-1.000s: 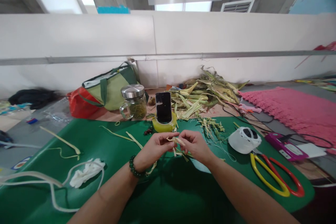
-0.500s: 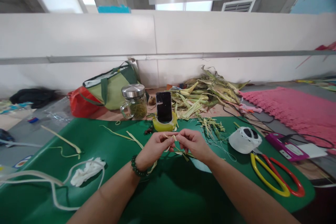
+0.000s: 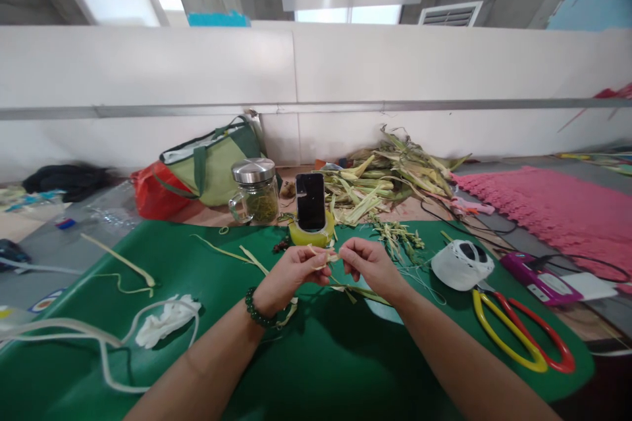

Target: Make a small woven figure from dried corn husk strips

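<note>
My left hand [image 3: 293, 276], with a green bead bracelet at the wrist, pinches a pale strip of corn husk [image 3: 333, 257] between thumb and fingers. Close beside it, my right hand [image 3: 369, 266] has its thumb and fingertips closed at the strip's right end. Much of the strip is hidden by the fingers. Both hands hover over the green mat [image 3: 316, 362], in front of a smartphone [image 3: 311, 200] that stands upright in a yellow tape roll [image 3: 312, 235]. Beneath my hands lie a few more greenish husk pieces [image 3: 363, 291], partly covered.
Behind the phone spreads a heap of dry husks [image 3: 365, 187]. A lidded glass mug [image 3: 259, 200] and a green bag [image 3: 222, 168] stand back left. To the right are a white roll [image 3: 459, 268], scissors [image 3: 513, 332] and a purple power strip [image 3: 538, 278]. White tubing [image 3: 103, 362] crosses the left side.
My right hand has shifted slightly right, widening the gap between the hands and showing more of the strip. My left hand keeps its pinch. The view has moved a little.
</note>
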`<action>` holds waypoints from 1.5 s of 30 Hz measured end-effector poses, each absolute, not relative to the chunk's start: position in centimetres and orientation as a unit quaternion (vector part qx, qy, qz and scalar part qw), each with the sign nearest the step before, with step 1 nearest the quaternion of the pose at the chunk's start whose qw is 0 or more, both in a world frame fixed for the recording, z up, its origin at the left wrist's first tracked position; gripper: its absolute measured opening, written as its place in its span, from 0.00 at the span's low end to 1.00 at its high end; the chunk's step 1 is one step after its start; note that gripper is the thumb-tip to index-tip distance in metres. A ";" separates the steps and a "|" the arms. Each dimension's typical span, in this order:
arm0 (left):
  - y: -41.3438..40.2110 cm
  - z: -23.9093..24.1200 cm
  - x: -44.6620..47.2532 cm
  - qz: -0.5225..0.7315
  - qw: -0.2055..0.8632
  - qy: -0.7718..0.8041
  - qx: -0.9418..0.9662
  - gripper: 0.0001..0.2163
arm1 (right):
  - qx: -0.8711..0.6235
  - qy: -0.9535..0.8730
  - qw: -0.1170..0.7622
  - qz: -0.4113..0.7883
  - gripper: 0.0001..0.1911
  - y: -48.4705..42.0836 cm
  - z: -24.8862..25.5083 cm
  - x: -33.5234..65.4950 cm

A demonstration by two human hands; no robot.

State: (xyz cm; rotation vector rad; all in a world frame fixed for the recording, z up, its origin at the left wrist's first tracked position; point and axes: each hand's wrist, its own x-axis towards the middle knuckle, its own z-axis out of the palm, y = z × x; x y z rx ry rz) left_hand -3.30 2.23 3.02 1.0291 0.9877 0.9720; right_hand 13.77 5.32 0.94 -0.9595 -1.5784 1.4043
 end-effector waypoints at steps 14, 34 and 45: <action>2.2 2.6 -3.1 0.422 0.679 0.389 0.458 0.18 | -0.364 -0.699 0.462 0.407 0.10 4.6 0.8 13.7; 2.0 2.4 -2.7 0.385 0.611 0.413 0.555 0.18 | -0.361 -0.686 0.433 0.460 0.16 4.7 0.8 13.3; 1.8 2.9 -3.2 0.355 0.582 0.433 0.589 0.19 | -0.365 -0.598 0.442 0.561 0.13 5.0 1.0 13.5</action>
